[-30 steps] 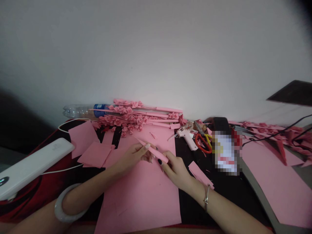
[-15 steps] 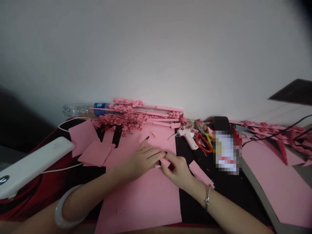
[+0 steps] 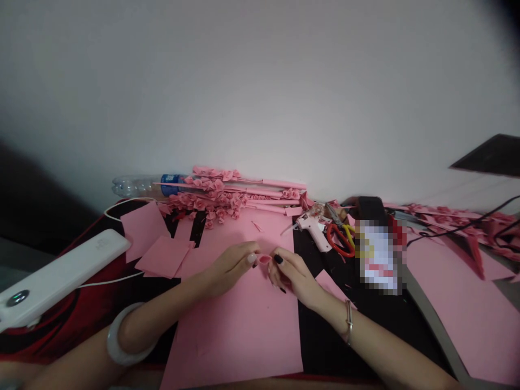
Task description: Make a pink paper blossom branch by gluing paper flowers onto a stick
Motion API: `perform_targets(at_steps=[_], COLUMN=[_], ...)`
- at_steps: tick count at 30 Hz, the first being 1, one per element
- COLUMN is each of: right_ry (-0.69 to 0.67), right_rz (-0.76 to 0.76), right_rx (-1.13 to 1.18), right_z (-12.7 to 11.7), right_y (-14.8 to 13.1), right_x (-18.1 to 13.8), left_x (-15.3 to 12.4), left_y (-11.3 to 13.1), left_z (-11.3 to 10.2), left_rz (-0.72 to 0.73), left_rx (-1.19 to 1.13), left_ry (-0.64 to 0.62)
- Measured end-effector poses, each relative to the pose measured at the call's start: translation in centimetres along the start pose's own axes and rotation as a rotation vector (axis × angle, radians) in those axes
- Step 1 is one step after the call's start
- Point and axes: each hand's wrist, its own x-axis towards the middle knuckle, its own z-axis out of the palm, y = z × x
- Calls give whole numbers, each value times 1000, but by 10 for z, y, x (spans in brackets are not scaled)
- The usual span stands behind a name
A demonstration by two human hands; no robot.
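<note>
My left hand (image 3: 229, 267) and my right hand (image 3: 290, 273) meet over a large pink paper sheet (image 3: 239, 330). Between their fingertips sits a small rolled pink paper piece (image 3: 264, 259), pinched from both sides. The left wrist wears a white bangle (image 3: 117, 338), the right wrist a thin silver bracelet (image 3: 348, 323). Both hands rest low on the sheet, fingers curled round the roll.
Pink paper flower stems (image 3: 227, 195) and a plastic bottle (image 3: 146, 185) lie by the wall. A white glue gun (image 3: 314, 227) and red scissors (image 3: 339, 238) sit to the right. Pink squares (image 3: 162, 254) and a white power bank (image 3: 57, 276) lie left; more pink sheets (image 3: 459, 303) right.
A second ago both hands held a long folded pink strip stretched out. It has since been rolled up into a small piece pinched between the fingertips, and the hands have drawn together.
</note>
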Motion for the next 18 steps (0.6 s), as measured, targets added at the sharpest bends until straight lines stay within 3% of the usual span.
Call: perform_targets(at_steps=[4, 8, 12, 18], right_ry=[-67, -266, -445, -585], right_rz=[-7, 36, 161, 273], right_rx=[250, 393, 454, 530], right_z=[-2, -9, -16, -21], right_y=[-26, -44, -35, -20], right_x=[21, 34, 37, 38], left_x=[11, 22, 22, 15], left_y=[15, 25, 18, 9], left_z=[-4, -4, 6, 16], left_rz=[-132, -188, -205, -275], left_rx=[-243, -393, -458, -589], left_ry=[36, 58, 109, 57])
